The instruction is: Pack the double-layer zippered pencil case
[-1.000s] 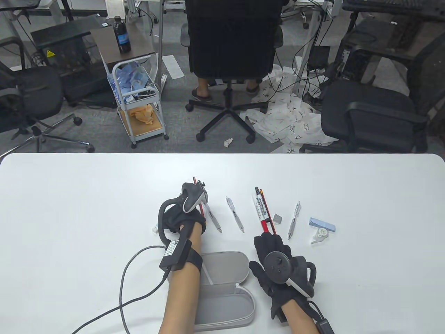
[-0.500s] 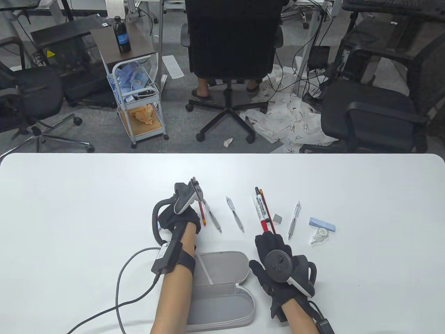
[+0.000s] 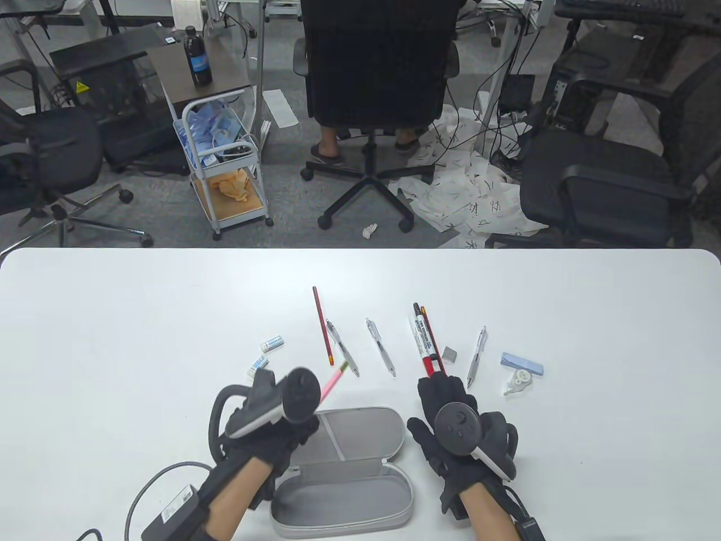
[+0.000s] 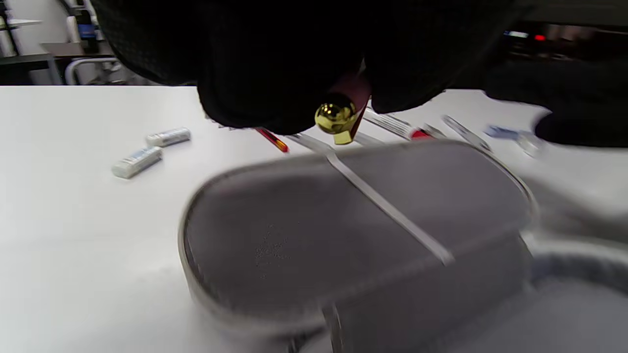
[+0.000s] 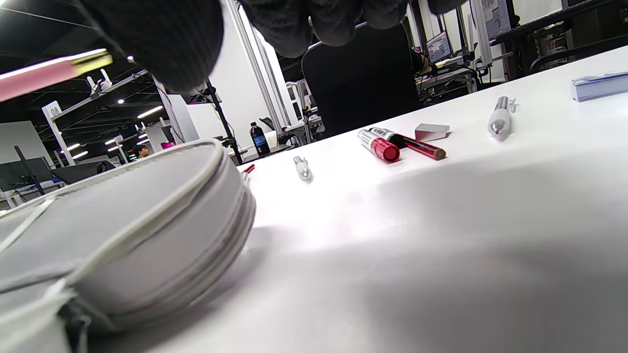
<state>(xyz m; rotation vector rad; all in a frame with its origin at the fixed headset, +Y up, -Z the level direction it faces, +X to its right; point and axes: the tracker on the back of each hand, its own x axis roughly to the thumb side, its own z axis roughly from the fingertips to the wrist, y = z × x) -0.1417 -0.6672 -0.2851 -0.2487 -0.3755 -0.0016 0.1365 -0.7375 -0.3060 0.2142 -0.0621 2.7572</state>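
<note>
- Two hazards stand out on the pencil case (image 3: 360, 445), the biggest thing in play: it lies unzipped near the front edge of the table (image 3: 112, 315), one half hinged toward the pens, a strap running across its inner face. Nothing pins it down, so a push from an incoming pen could, I judge, slide or tip the raised half.
- Left hand (image 3: 270, 434) grips a pink pen (image 3: 332, 385) above the case's left end; the left wrist view shows its gold cap (image 4: 336, 117) poking out from between the fingers. Tilted as it is, the pen may catch on the strap rather than slip beneath it.
- Right hand (image 3: 456, 434) rests on the table just right of the case, holding nothing that I can see; how its fingers are curled I cannot tell. It sits close to the red marker (image 3: 423, 341), which a careless sweep could send rolling.
- Small erasers (image 3: 265, 352) lie apart to the left, easy to overlook or nudge away with the wrist cable.
</note>
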